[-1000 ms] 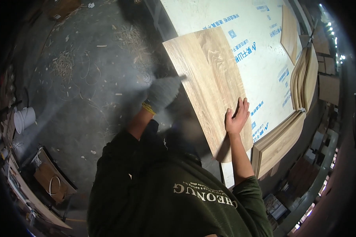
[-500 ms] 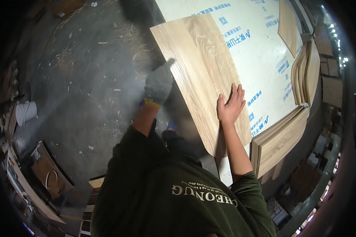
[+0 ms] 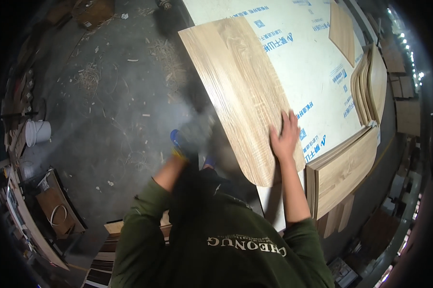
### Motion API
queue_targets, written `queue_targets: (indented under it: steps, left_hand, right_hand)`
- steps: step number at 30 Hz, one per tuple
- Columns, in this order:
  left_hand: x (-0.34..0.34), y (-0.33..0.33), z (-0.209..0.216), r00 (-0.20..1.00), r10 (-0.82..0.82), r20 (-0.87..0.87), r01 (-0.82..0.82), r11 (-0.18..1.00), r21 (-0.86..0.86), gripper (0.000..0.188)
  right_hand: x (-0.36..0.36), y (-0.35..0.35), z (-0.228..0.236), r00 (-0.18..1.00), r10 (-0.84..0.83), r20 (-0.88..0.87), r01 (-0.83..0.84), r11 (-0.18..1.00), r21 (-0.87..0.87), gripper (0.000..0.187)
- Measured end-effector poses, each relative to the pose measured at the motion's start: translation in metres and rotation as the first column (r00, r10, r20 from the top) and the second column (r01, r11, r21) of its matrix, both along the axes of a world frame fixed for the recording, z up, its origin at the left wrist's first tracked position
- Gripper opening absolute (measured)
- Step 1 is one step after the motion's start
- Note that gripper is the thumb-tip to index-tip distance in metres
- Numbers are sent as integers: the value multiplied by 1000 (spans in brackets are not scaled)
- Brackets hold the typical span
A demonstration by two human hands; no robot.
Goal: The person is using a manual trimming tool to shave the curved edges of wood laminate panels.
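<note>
A long wood-grain board (image 3: 233, 91) with rounded near corners lies at a slant on a white sheet with blue print (image 3: 300, 62). Its left edge juts out over the floor. My right hand (image 3: 287, 137) is bare and rests flat on the board's near right part, fingers spread. In a grey glove with a yellow cuff, my left hand (image 3: 197, 134) hangs just off the board's left edge. Motion smears its fingers, so I cannot make out their pose or whether they touch the edge.
Curved wood-grain panels (image 3: 368, 89) are stacked at the sheet's right edge, and more panels (image 3: 346, 175) stand at its near right. Another board (image 3: 342, 36) lies at the far right. Shavings (image 3: 88, 77) litter the floor. A white bucket (image 3: 38, 133) stands at the left.
My left hand has slid toward me along the board's left edge. My right hand stays flat on the board, slightly nearer me. The view has shifted a little.
</note>
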State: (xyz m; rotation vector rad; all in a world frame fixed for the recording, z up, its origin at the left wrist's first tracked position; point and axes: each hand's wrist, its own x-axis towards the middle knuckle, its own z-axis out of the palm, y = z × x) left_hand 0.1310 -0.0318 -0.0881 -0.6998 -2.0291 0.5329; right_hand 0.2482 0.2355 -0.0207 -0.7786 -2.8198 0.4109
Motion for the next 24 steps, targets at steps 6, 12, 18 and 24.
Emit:
queue_targets:
  steps: [6,12,18,24]
  left_hand:
    - [-247,-36,15,716,-443,539,-10,766,643,43]
    - [-292,25,28,573,-434,695,-207,744,636,43]
    - [-293,39,21,531,-548,646,-204,657,725,38]
    - [-214,54,28,601,-483,637,-122,732,670,29]
  right_hand:
    - [68,6,8,997,71,-15,-70,997,37,65]
    - [73,12,10,1000,25,-14,-24,997,70,65]
    - [44,1,1,997,-68,-25,71,985,156,64]
    - [26,-15,2,988,-153,-22,155,977,145,66]
